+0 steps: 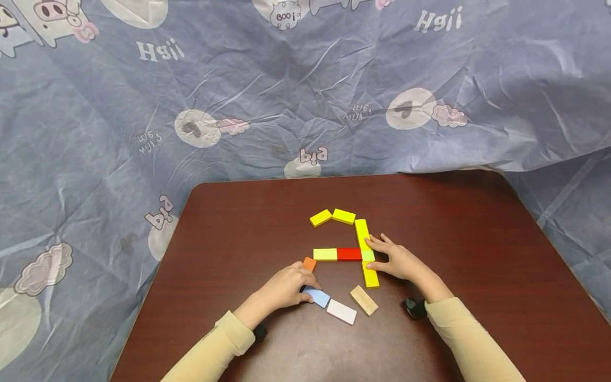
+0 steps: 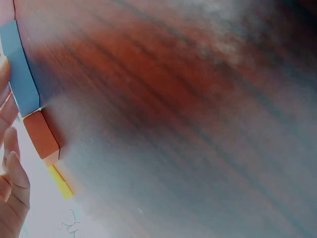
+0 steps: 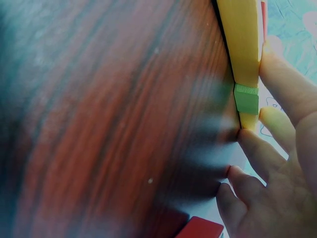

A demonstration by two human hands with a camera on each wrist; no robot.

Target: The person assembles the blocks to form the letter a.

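Note:
My left hand (image 1: 290, 285) pinches a light blue block (image 1: 321, 297) between thumb and fingers. An orange block (image 1: 310, 262) lies just beyond those fingers; the left wrist view shows the blue block (image 2: 21, 74) end to end with the orange block (image 2: 42, 136). With loosely extended fingers, my right hand (image 1: 401, 260) touches a column of blocks. Its thumb is at the near yellow block (image 1: 370, 277) and a fingertip at the far yellow block (image 1: 361, 231). Between these two sits a light green block (image 1: 368, 255), also seen in the right wrist view.
A red block (image 1: 349, 254) and a pale yellow-green block (image 1: 325, 254) run left from the column. Two yellow blocks, one (image 1: 344, 216) touching the column's top, curve leftward. A white block (image 1: 341, 311) and a plain wooden block (image 1: 364, 301) lie nearer on the brown table (image 1: 238, 228).

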